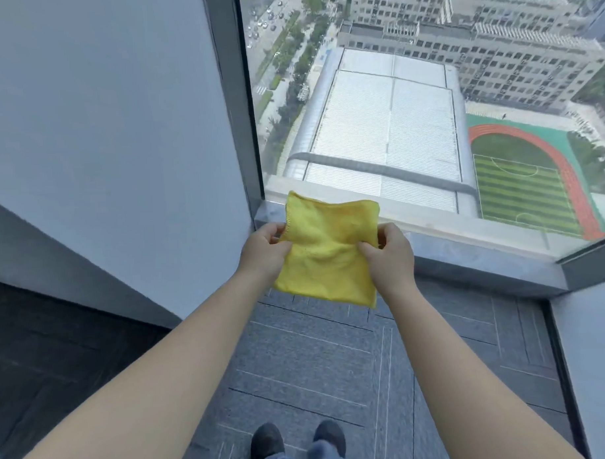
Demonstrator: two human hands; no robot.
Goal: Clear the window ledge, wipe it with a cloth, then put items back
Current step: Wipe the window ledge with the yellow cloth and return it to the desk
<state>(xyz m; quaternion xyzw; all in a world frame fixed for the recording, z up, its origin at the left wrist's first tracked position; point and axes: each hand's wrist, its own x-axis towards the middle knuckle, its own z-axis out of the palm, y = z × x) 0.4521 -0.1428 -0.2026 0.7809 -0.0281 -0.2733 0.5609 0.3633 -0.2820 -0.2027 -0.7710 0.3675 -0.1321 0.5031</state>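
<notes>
**While standing at the window, getting the cloth ready**

Pinching yellow cloth (324, 252) flat between left hand (262, 253) and right hand (389, 255), just above window ledge (466, 254). Looking cleared already, nothing showing on it. Probably wiping next, then putting stuff back.

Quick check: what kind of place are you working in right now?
Likely an upper floor of a high-rise office: the window looks steeply down on rooftops and a sports field, with grey carpet tiles underfoot.
</notes>
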